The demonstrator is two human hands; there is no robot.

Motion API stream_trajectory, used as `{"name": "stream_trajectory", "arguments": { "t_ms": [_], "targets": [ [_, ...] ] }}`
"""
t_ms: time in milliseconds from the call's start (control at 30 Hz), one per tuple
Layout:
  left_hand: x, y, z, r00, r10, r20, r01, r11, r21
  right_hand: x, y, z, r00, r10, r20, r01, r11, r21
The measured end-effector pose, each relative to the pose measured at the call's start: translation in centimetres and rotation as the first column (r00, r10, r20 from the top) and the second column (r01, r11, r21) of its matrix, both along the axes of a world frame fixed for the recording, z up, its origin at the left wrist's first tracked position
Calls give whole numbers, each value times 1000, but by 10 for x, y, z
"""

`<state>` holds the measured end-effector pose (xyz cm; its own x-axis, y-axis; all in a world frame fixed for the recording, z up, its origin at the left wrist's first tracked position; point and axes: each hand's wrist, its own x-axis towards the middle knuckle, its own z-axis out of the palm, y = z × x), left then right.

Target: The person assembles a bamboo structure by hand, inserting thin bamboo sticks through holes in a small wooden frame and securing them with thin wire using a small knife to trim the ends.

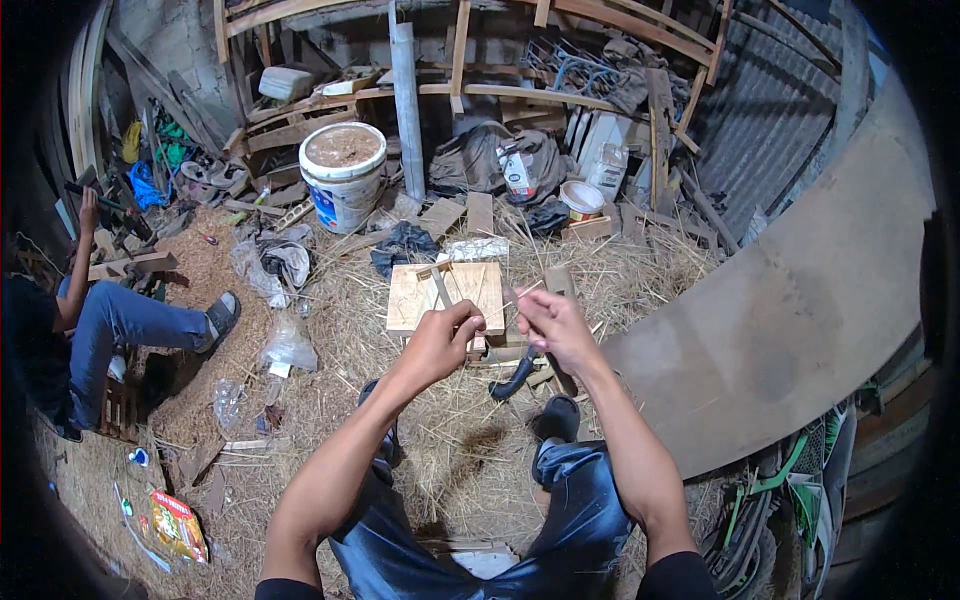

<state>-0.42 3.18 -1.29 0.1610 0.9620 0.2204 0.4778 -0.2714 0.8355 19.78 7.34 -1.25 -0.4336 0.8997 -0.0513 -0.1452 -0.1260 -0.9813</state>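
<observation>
A thin bamboo strip [500, 303] was pinched between the left hand [440, 340] and right hand [548, 322], above a square wooden board [445, 297] on the straw-covered floor [450, 450]. Both hands were clenched on it. Splitting seemed underway; steady pulling apart would be required next.

Straw-covered floor [450, 450] lies open at lower centre, between the person's knees. Just above the left hand [440, 340] and right hand [550, 322], a pale wooden board [445, 295] blocks the middle of the frame. A large curved plywood sheet [790, 300] walls off the right side. A white bucket [343, 175] and grey post [405, 100] stand at upper centre. A seated person's leg [140, 320] crosses the left.
</observation>
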Motion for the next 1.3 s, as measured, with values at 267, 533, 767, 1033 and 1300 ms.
{"name": "stream_trajectory", "arguments": {
  "t_ms": [267,533,767,1033,1300],
  "targets": [
    [-9,-2,4,996,51,-73,-55,997,-47,42,22,2,910,-395,-125,402,914,42],
    [0,2,0,1000,19,-19,-19,1000,9,-12,0,-12,999,38,-28,-37,999,24],
    [-10,3,-3,1000,-15,-14,16,1000,21,8,12,-3,977,-203,-70,207,976,60],
    [7,4,-2,998,37,49,-35,999,-40,-33,-13,-9,998,-56,-38,55,998,-34],
    [2,-2,2,985,-55,166,77,989,-126,-8,1,8,991,-116,60,119,992,-39]
  ]
}}
